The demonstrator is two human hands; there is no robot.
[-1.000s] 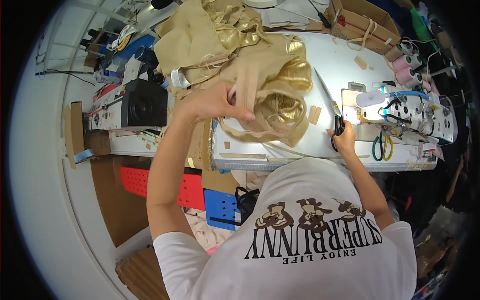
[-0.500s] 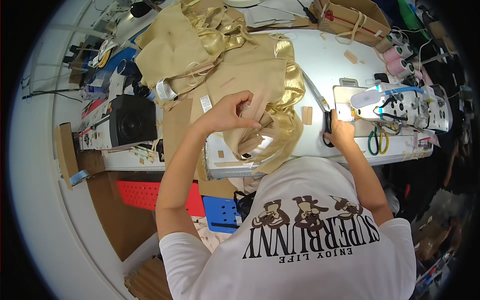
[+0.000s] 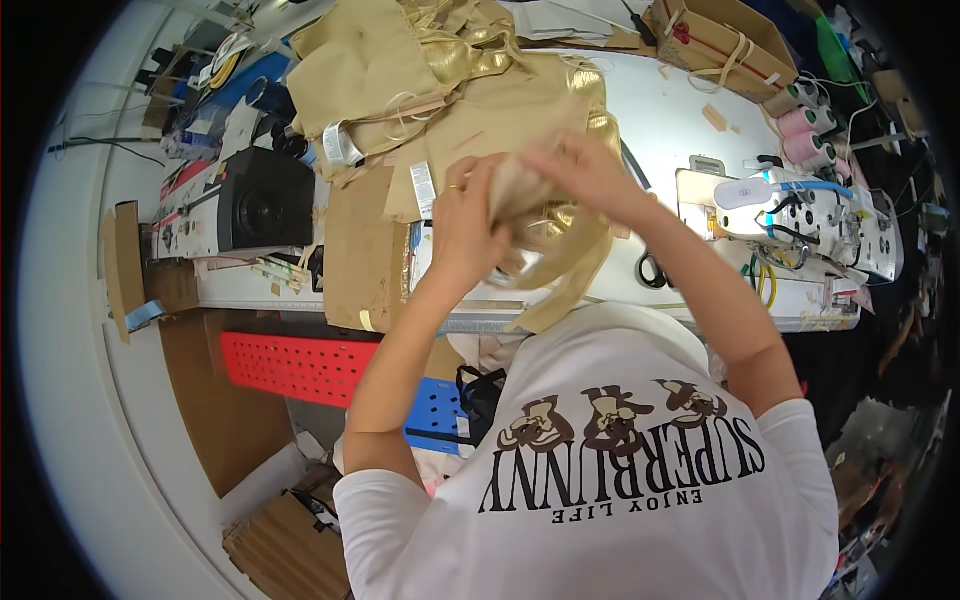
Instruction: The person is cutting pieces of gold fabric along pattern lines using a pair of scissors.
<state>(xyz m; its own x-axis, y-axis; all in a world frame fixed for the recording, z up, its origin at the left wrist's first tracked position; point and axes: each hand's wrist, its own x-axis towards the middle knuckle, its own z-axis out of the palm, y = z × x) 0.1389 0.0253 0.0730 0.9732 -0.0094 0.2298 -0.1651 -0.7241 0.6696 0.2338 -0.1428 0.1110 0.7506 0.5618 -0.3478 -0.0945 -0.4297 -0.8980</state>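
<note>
Near the front edge of the white table, my left hand grips a bunched beige-and-gold garment. Just right of it, my right hand has closed fingers on the garment's pale, motion-blurred upper part. A long beige strip hangs from the bundle over the front edge. Behind both hands lies a heap of beige and gold fabric with white labels. Black-handled scissors lie right of the garment, partly hidden by my right forearm.
A sewing machine, pink thread cones and a cardboard box are at the right. A black-ended machine stands left, beside a cardboard sheet. Red and blue perforated panels sit below the tabletop.
My right hand has let go of the scissors and moved left and up onto the garment. My left hand has shifted right with the garment, which is now blurred by motion.
</note>
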